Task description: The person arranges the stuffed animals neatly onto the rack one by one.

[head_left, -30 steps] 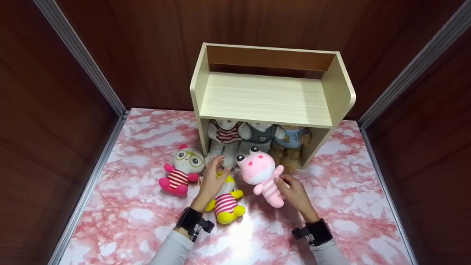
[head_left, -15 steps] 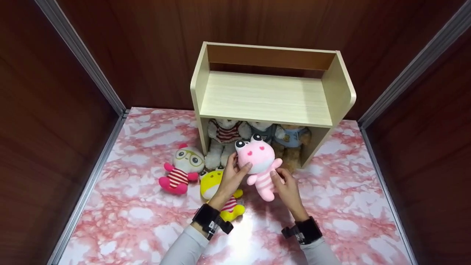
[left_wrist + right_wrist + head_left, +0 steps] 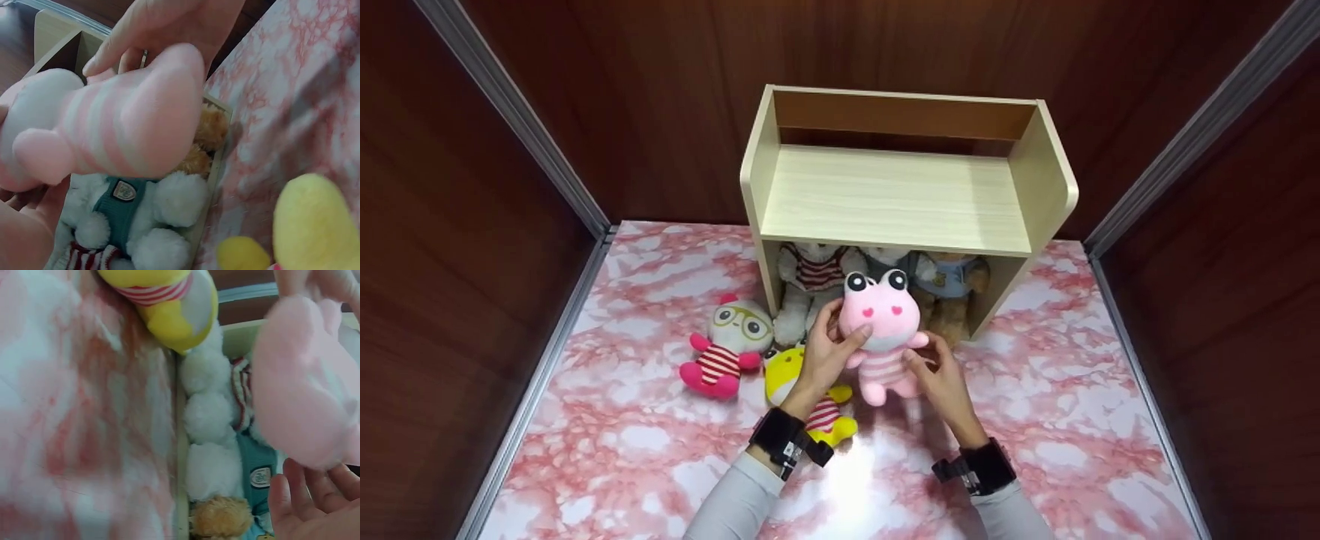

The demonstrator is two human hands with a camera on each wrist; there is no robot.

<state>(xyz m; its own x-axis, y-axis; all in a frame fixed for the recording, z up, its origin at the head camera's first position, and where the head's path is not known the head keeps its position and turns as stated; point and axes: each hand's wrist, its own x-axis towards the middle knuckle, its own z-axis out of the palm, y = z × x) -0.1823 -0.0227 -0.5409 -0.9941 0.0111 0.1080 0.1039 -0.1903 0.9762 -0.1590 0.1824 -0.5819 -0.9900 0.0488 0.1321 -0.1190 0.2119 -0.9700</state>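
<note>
Both hands hold a pink frog plush [image 3: 883, 322] with heart cheeks and a striped body, upright in front of the shelf's lower compartment. The left hand [image 3: 826, 358] grips its head from the side, thumb on the face. At the toy's other side, the right hand [image 3: 943, 375] pinches its body by the arm. In the left wrist view the plush's striped body [image 3: 107, 126] lies between the two hands. Beneath the left forearm, partly hidden, a yellow frog plush [image 3: 784, 371] lies on the table. A panda plush [image 3: 721, 367] with glasses and pink limbs lies to its left.
A pale wooden shelf [image 3: 892, 199] stands at the back. Several teddy bears sit in its lower compartment, among them one in a striped shirt [image 3: 819, 270] and one in a light blue top [image 3: 949, 277]. Dark wood panels enclose the marbled pink table [image 3: 622, 450].
The left hand has moved right, from over the yellow frog plush to the pink frog's head. The pink frog has turned from tilted to upright and shifted slightly left.
</note>
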